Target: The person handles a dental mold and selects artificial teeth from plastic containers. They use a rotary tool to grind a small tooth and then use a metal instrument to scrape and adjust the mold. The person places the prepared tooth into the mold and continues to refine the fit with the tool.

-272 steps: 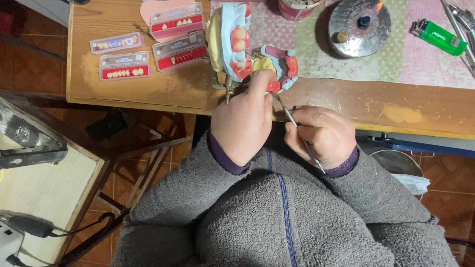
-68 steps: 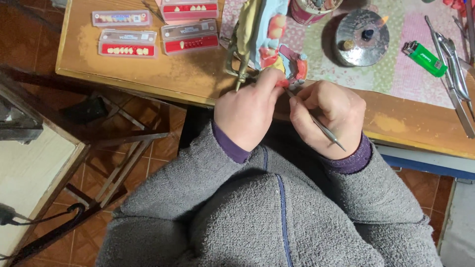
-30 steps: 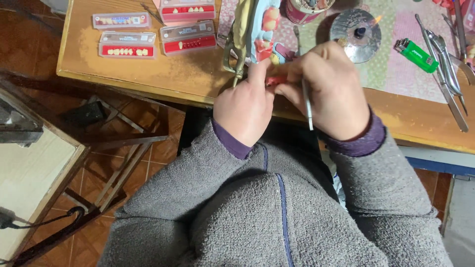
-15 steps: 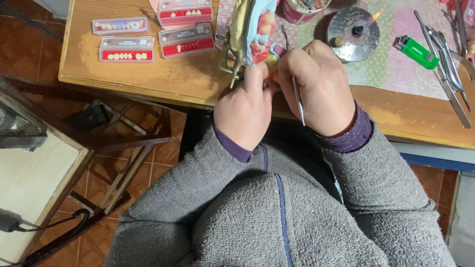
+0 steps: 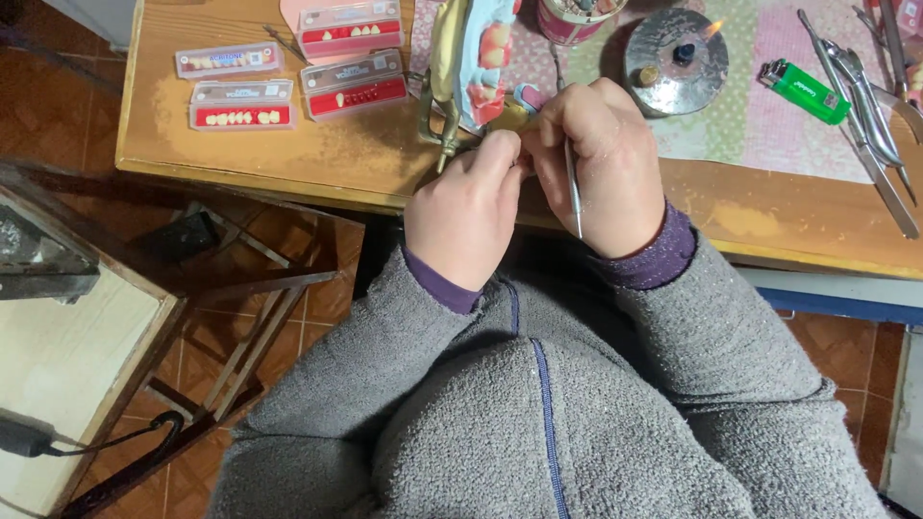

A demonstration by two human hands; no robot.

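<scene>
— Where's the dental model (image 5: 481,58) from your grip?

— Upper centre of the frame, on the tabletop (image 5: 288,154), just above both. Your left hand (image 5: 466,216) pinches its base; your right hand (image 5: 606,163) is closed on a thin metal instrument (image 5: 573,192), shaft running top to bottom.

four tooth cards (image 5: 288,72) lie near the desk's (image 5: 221,144) left edge. right of them stands an articulator (image 5: 466,67), with both hands just before it at the near edge. the burner (image 5: 675,60) sits behind the right hand (image 5: 601,163), a lighter (image 5: 803,91) to its right, tools (image 5: 870,115) by the right edge.
</scene>
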